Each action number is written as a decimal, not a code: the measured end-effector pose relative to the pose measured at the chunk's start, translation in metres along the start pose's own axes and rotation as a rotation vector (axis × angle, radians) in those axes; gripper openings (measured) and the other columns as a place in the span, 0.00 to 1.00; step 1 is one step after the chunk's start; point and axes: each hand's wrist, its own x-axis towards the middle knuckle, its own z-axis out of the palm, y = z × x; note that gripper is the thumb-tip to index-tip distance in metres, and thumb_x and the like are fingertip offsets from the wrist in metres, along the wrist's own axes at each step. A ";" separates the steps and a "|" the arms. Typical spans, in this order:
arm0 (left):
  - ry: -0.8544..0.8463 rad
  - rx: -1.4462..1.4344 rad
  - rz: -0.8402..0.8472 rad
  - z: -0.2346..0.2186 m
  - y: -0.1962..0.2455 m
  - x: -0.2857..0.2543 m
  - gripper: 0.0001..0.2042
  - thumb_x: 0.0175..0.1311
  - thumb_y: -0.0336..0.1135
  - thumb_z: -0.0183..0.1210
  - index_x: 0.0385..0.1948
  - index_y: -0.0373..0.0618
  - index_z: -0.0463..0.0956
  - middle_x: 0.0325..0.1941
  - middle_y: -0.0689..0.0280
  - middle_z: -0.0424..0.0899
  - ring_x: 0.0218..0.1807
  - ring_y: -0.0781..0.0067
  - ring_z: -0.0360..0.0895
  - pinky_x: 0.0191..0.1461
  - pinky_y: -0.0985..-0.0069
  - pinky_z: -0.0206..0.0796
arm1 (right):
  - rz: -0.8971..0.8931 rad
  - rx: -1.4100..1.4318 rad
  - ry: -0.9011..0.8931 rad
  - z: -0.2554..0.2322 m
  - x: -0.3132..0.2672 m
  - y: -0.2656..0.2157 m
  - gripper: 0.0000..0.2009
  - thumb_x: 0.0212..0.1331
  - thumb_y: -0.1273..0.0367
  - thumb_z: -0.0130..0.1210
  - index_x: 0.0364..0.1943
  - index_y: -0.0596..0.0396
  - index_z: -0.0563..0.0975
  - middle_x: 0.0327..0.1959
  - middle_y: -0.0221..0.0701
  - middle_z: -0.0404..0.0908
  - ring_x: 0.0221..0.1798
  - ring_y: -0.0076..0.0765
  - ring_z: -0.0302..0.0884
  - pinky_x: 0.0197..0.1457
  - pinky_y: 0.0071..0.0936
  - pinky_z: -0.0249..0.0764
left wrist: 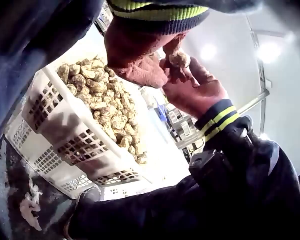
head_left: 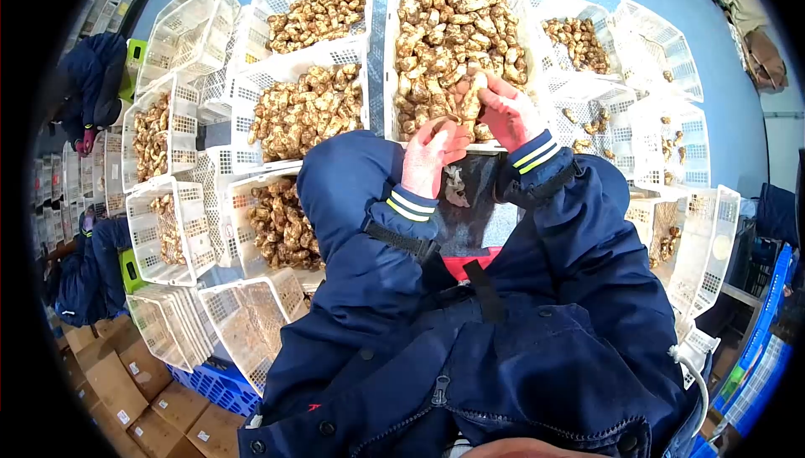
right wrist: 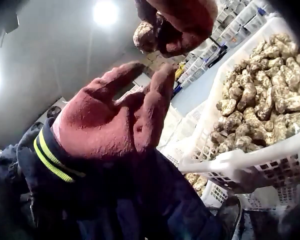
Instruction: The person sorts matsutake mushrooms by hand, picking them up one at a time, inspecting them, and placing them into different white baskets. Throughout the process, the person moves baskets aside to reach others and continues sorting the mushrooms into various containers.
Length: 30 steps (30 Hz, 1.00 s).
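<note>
Two hands in reddish gloves meet over a crate (head_left: pixel 391 56) heaped with brown-and-white knobbly tubers. Between thumb and fingers, the right hand (head_left: pixel 510 114) pinches one elongated tuber (head_left: pixel 472 99); its rounded end (right wrist: pixel 144 37) shows in the right wrist view. The left hand (head_left: pixel 431 158) is just beside it, its fingers loosely bent. In the right wrist view, a gap separates the left hand (right wrist: pixel 110 117) from the tuber, and nothing shows in its grasp. The left wrist view has the right hand (left wrist: pixel 196 92) around the tuber (left wrist: pixel 180 59), partly behind the left hand (left wrist: pixel 137 55).
White crates of tubers flank both sides, such as a full one (head_left: pixel 366 93) at left and a sparsely filled one (head_left: pixel 629 123) at right. A dark surface (head_left: pixel 470 215) with a pale scrap (head_left: pixel 455 187) lies below the hands. Other people (head_left: pixel 88 81) and cardboard boxes (head_left: pixel 117 382) are at far left.
</note>
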 end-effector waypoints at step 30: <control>0.080 -0.334 0.045 0.002 -0.011 0.005 0.10 0.59 0.33 0.49 0.40 0.42 0.67 0.38 0.61 0.76 0.38 0.66 0.75 0.39 0.68 0.70 | 0.110 -0.441 0.080 -0.011 -0.002 0.000 0.23 0.55 0.66 0.47 0.54 0.61 0.62 0.47 0.38 0.71 0.45 0.31 0.71 0.47 0.23 0.68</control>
